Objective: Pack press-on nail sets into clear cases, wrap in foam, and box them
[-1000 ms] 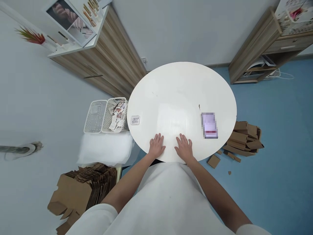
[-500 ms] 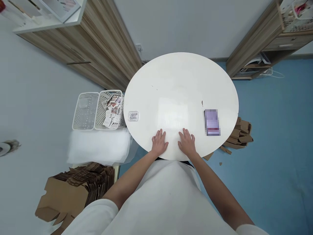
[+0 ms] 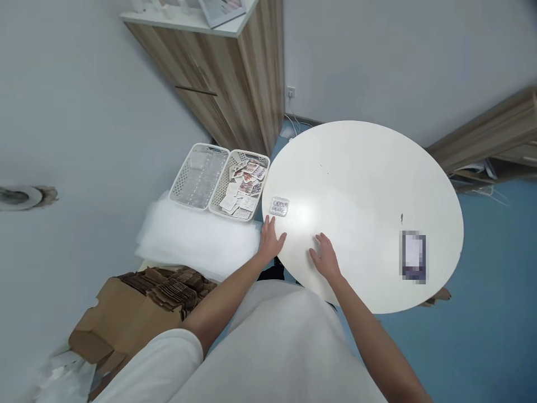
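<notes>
My left hand (image 3: 271,239) lies flat and open on the near left edge of the round white table (image 3: 369,168), its fingers pointing at a small clear packet (image 3: 279,206) a little beyond them. To its right my right hand (image 3: 325,257) rests palm down on the tabletop, fingers spread, holding nothing. A small blurred card-like item (image 3: 413,255) lies on the table's right side, well away from both hands.
Left of the table stand two white mesh baskets, one (image 3: 198,176) with clear pieces, one (image 3: 243,183) with several small packets, on white foam sheets (image 3: 197,238). Flattened cardboard boxes (image 3: 142,305) pile at the lower left. Wooden cabinets (image 3: 235,78) stand against the wall.
The view has swung to the left, so the table sits further right in the picture. My left hand has slid left toward the table's edge and the small clear packet; the right hand stays flat.
</notes>
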